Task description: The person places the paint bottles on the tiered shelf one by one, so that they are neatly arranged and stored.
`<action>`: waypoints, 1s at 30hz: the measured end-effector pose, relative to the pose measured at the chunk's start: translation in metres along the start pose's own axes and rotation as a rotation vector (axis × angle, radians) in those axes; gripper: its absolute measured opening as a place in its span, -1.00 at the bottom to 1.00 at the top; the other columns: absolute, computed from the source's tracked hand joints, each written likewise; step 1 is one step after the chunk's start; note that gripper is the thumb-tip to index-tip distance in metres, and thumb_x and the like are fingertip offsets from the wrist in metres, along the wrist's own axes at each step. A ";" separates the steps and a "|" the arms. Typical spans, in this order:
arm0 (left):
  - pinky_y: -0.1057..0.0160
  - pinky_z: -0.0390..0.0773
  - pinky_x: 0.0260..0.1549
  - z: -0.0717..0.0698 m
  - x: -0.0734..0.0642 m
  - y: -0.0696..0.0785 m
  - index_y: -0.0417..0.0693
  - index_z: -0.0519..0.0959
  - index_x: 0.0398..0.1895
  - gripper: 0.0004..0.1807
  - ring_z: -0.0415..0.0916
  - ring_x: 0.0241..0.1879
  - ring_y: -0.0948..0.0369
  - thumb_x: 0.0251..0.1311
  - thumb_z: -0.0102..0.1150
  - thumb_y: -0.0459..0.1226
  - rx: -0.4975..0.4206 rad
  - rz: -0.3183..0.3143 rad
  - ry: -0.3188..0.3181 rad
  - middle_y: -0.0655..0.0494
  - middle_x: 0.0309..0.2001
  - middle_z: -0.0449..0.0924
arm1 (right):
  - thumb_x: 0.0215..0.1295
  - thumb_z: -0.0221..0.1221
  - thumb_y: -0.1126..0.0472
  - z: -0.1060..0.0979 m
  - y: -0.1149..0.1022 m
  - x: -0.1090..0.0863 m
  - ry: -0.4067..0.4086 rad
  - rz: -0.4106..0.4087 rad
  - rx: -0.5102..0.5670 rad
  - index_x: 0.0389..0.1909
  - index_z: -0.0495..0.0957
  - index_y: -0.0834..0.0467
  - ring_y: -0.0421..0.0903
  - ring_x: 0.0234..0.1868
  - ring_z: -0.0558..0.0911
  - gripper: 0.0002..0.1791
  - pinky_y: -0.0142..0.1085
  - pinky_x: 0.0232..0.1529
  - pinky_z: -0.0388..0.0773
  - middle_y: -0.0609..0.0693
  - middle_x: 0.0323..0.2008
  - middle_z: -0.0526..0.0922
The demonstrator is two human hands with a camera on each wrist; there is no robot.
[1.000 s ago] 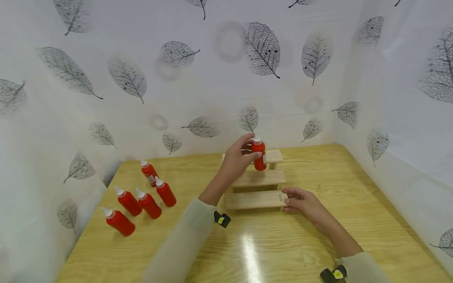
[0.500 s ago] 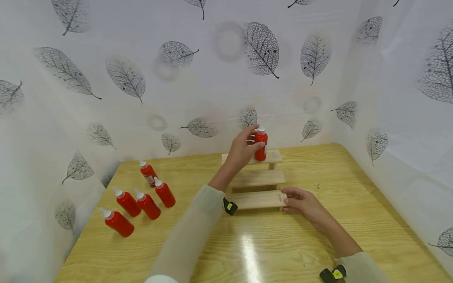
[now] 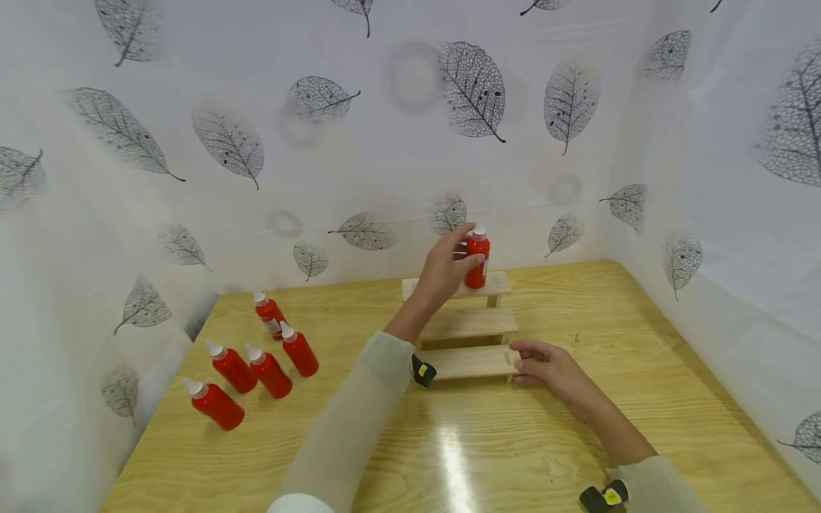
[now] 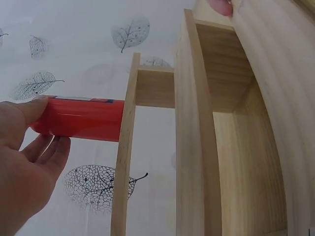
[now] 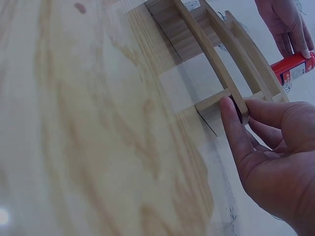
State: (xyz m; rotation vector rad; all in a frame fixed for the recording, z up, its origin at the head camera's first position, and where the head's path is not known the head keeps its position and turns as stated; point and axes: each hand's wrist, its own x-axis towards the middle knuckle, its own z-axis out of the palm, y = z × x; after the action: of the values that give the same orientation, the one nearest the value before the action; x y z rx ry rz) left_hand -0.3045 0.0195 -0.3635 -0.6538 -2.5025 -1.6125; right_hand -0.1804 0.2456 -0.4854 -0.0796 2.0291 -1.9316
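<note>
My left hand grips a red squeeze bottle with a white cap, thumb on one side and fingers on the other. Upright, the bottle stands with its base against the top step of a three-step wooden stand, right of that step's middle. In the left wrist view the red bottle meets the top board. My right hand pinches the right end of the lowest step between thumb and fingers, seen closer in the right wrist view around the board end.
Several more red bottles with white pointed caps stand on the left of the wooden table, one of them a front-left bottle. A white leaf-print curtain surrounds the table at the back and both sides.
The left hand has raised the bottle from in front of the upper steps, moved it slightly right and back, and set its base onto the top step. The right hand has stayed put.
</note>
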 end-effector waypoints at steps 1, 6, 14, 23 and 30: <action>0.16 0.61 0.16 0.000 -0.001 0.000 0.15 0.33 0.48 -0.36 0.55 0.14 0.11 0.36 0.25 -0.24 -0.004 -0.009 -0.002 0.05 0.23 0.52 | 0.44 0.18 0.26 0.000 0.000 0.000 0.000 0.001 -0.001 0.41 0.24 0.42 -0.06 -0.05 0.68 -0.37 -0.20 0.06 0.68 0.27 0.11 0.44; 0.08 0.59 0.17 -0.003 -0.010 -0.006 0.18 0.22 0.55 -0.29 0.52 0.19 0.02 0.38 0.23 -0.20 -0.011 -0.049 -0.005 -0.01 0.32 0.46 | 0.45 0.17 0.25 0.000 0.001 0.000 0.001 0.003 0.000 0.42 0.22 0.42 -0.06 -0.04 0.68 -0.37 -0.20 0.07 0.68 0.30 0.13 0.44; 0.08 0.55 0.22 -0.031 -0.045 -0.020 0.13 0.29 0.51 -0.37 0.48 0.18 0.08 0.41 0.20 -0.16 0.025 -0.010 0.085 0.01 0.31 0.46 | 0.45 0.18 0.25 0.000 0.001 -0.001 0.004 0.002 0.005 0.43 0.21 0.42 -0.08 -0.04 0.67 -0.36 -0.20 0.07 0.68 0.28 0.13 0.43; 0.01 0.55 0.20 -0.075 -0.095 -0.041 0.11 0.38 0.44 -0.44 0.49 0.19 0.05 0.40 0.22 -0.15 0.016 -0.007 0.154 0.05 0.28 0.46 | 0.45 0.19 0.21 -0.001 0.002 -0.001 -0.001 0.002 -0.008 0.44 0.21 0.41 -0.06 -0.03 0.68 -0.34 -0.22 0.06 0.68 0.31 0.17 0.41; -0.04 0.53 0.23 -0.109 -0.137 -0.053 0.12 0.40 0.41 -0.44 0.47 0.20 0.09 0.37 0.25 -0.12 0.006 -0.073 0.224 0.09 0.29 0.45 | 0.45 0.19 0.21 -0.001 0.002 0.001 -0.006 -0.002 -0.010 0.45 0.21 0.40 -0.07 -0.04 0.69 -0.33 -0.22 0.05 0.69 0.30 0.18 0.39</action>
State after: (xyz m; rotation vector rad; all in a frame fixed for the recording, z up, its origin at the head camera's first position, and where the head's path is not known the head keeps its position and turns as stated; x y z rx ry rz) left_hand -0.2188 -0.1372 -0.4024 -0.3618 -2.3923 -1.6022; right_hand -0.1813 0.2465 -0.4880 -0.0890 2.0355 -1.9205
